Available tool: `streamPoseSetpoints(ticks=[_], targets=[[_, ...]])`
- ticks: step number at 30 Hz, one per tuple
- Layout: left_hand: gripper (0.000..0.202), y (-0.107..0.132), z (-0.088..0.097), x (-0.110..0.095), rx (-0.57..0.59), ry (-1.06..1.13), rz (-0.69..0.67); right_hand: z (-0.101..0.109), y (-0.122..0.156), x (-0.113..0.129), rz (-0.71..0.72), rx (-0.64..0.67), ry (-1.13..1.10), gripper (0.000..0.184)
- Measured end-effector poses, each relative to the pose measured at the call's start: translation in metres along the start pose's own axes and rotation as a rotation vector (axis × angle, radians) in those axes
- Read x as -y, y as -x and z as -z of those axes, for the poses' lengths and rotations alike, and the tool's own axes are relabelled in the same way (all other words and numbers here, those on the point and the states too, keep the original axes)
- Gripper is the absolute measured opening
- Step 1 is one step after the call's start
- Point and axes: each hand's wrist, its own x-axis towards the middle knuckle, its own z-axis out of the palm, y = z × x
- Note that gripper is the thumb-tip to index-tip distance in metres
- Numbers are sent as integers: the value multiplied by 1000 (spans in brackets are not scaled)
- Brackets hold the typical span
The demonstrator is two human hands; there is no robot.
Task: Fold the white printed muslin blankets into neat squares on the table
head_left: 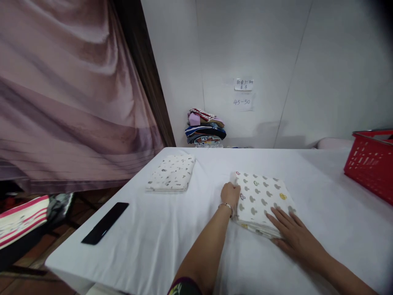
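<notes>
A folded white cloth (260, 196) with grey mouse-head prints and a few coloured ones lies on the white-covered table. At its left edge, my left hand (230, 196) is closed, its fingers curled against the fabric; a bracelet circles that wrist. My right hand (290, 233) rests flat over the cloth's near right corner, fingers stretched out, the thumb along the near edge. Farther left sits a second folded white cloth (172, 172) with small scattered prints, apart from both hands.
A black flat object (106, 223) lies near the table's left edge. At the right stands a red plastic basket (370, 168). Behind the table's far edge is a stack of folded clothes (205, 129) by the wall. A pink curtain (76, 94) hangs at the left.
</notes>
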Motion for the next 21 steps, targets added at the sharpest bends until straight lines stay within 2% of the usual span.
streamPoseSetpoints(ticks=[7,14,21], targets=[[24,-1,-3,10,19,-13,17,-1,0,0,-12,6,-27,67],[39,-21,-4,-5,10,-30,-5,0,0,1,-19,18,-27,68],[29,-28,-10,0,0,-9,55,2,0,0,5,8,6,68]])
